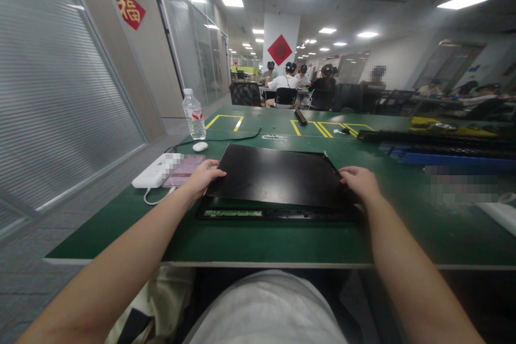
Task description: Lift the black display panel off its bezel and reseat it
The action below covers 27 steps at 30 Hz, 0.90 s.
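Note:
A thin, dark, glossy display panel (278, 174) lies tilted over a black frame (310, 215) on the green table. Along the near side of the frame, a green circuit board strip (233, 214) shows below the panel's edge. My left hand (203, 176) grips the panel's left edge, thumb on top and fingers mostly out of sight. At the right edge, my right hand (360, 180) is closed with thumb and fingers pinching the panel's side; its lower fingers are hidden. Part of the frame's right side shows beyond the panel.
To the left are a white power bank (151, 172), a phone (187, 169), a white oval case (200, 147) and a water bottle (194, 115). A black cable (226, 140) runs behind the panel. Long dark strips (427, 142) lie at right. People sit at tables farther back.

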{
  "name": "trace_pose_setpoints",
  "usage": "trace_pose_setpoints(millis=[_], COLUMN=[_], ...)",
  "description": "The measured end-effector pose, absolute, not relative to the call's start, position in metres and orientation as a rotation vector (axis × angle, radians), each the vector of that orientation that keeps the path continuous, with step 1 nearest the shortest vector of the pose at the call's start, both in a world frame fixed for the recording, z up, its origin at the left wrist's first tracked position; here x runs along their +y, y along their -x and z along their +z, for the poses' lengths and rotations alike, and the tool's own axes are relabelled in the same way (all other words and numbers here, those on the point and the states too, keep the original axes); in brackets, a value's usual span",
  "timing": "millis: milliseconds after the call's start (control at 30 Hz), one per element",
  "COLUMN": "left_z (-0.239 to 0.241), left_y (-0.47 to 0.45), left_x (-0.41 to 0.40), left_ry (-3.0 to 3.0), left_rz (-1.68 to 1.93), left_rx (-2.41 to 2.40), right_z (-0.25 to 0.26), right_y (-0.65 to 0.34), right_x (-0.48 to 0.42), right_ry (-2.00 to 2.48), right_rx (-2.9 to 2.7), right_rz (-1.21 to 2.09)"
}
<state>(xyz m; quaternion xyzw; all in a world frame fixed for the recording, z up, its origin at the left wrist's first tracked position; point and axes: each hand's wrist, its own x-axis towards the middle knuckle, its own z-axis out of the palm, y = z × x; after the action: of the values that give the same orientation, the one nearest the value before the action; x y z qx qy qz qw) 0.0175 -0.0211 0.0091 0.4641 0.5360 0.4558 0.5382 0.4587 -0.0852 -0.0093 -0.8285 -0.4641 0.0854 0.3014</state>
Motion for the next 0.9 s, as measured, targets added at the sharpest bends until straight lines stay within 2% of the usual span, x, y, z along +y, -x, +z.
trace_pose_setpoints(millis=[433,900], left_z=[0.0114,0.0032], left_y=[-0.0182,-0.0134], left_x=[-0.0228,-0.0149], left_ry=[-1.104,-1.009], left_rz=[1.083,1.109], left_rx=[1.296,1.137], right_z=[-0.0134,-0.0142], right_y=[-0.463,-0.4642], right_x=[-0.0817,-0.0818], right_ry=[2.235,2.182], right_rx=[-1.384,-1.24], right_rz=[0.15,0.269])
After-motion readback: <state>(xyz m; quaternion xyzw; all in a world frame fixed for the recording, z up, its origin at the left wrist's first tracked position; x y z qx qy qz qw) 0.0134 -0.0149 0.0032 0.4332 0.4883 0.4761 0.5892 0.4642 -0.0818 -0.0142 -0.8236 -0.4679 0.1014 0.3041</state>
